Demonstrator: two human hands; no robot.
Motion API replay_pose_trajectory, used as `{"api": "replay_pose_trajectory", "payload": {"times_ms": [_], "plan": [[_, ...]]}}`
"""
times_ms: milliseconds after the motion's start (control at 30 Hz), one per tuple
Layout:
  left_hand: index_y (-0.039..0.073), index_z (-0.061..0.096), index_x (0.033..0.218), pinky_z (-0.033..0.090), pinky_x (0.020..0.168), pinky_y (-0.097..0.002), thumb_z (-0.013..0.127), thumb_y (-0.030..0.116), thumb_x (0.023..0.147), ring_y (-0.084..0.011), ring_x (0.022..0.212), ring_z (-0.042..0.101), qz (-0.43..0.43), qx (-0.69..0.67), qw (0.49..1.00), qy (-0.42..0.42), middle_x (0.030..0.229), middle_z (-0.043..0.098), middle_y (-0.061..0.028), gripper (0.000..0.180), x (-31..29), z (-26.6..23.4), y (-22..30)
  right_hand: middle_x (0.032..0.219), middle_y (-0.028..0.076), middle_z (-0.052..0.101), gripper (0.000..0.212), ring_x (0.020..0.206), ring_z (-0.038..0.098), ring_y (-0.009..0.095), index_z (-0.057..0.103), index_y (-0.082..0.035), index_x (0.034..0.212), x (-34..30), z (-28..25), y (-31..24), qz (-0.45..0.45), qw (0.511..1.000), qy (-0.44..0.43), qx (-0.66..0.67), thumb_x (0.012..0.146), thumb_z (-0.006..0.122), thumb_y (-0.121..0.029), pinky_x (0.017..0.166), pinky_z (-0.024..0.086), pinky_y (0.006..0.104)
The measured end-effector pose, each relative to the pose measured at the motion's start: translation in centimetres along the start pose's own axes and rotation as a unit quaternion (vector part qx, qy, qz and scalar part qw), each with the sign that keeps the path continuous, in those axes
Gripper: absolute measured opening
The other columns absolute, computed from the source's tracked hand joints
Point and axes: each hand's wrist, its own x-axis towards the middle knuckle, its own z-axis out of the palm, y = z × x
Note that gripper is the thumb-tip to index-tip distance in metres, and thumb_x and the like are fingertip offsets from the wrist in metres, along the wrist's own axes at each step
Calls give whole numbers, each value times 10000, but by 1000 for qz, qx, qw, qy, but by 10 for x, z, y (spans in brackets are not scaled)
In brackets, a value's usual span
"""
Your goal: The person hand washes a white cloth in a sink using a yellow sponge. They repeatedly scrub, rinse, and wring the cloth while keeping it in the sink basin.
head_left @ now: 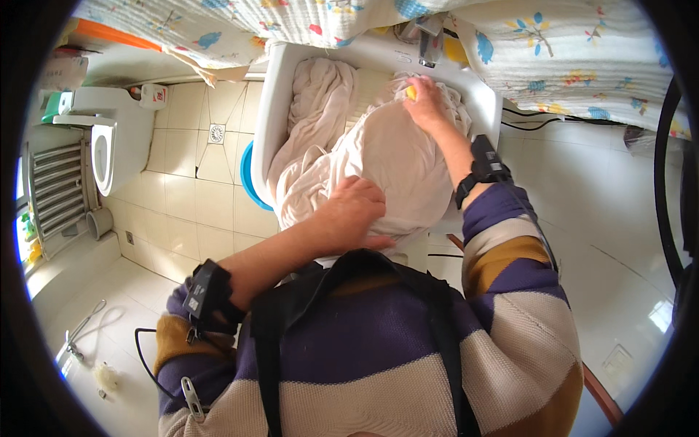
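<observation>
A large wet-looking cream-white cloth (404,156) fills much of the white sink (271,109), bunched on the left and spread smoother in the middle and right. My left hand (357,210) is closed on the cloth near the sink's front edge, its fingers curled under and its thumb out to the side. Farther off, at the back right of the sink, my right hand (426,102) grips a small yellow block (411,92) that looks like a bar of soap. My fingers cover most of the block, which rests against the cloth.
A metal faucet (429,49) stands behind the sink. Patterned curtains (539,51) hang along the back. A blue basin (251,178) shows left of the sink. Farther left are a toilet (103,156), a floor drain (216,133) and a white bottle (153,96). Black cables (528,125) run at right.
</observation>
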Motion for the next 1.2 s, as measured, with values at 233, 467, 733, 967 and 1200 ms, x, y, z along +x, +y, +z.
{"api": "replay_pose_trajectory", "payload": {"times_ms": [233,467,733,967,1200], "plan": [[18,620,1232,573,919,-334,563,247,1054,-182,1025,709,-231,-805,535,109,1091,731,-66,295,-20,-51,-15,1193,70,628,448,869,607,154,586,-75,1295,-27,-115,24,129,795,-85,587,854,640,-15,738,532,301],[7,392,1525,479,1116,-451,391,375,1112,-286,1280,597,-373,-782,448,221,1455,556,-161,553,-46,3,-17,1173,127,630,369,1044,635,202,544,-47,1334,-80,-154,-130,-16,968,176,179,986,635,-127,844,552,325],[-41,326,1546,406,1163,-465,169,729,1028,-311,1390,492,-359,-769,497,182,1524,476,-203,941,-51,-2,-20,1248,164,619,321,1118,622,384,582,-84,1170,-74,-34,-43,-8,999,15,-33,959,636,-319,950,500,520],[-28,260,1584,398,1172,-472,193,767,1005,-314,1395,492,-301,-797,499,157,1568,421,-199,985,-46,3,-29,1065,190,593,236,1017,586,392,563,-46,1057,-102,-106,-143,16,984,-94,154,933,632,-235,866,481,493],[21,315,1576,438,1148,-437,269,687,1046,-303,1359,531,-302,-789,517,137,1526,482,-175,853,-36,-6,-22,1253,159,581,372,1116,577,385,602,-72,1235,-92,-44,-73,-145,987,67,7,926,687,-262,948,480,497]]}}
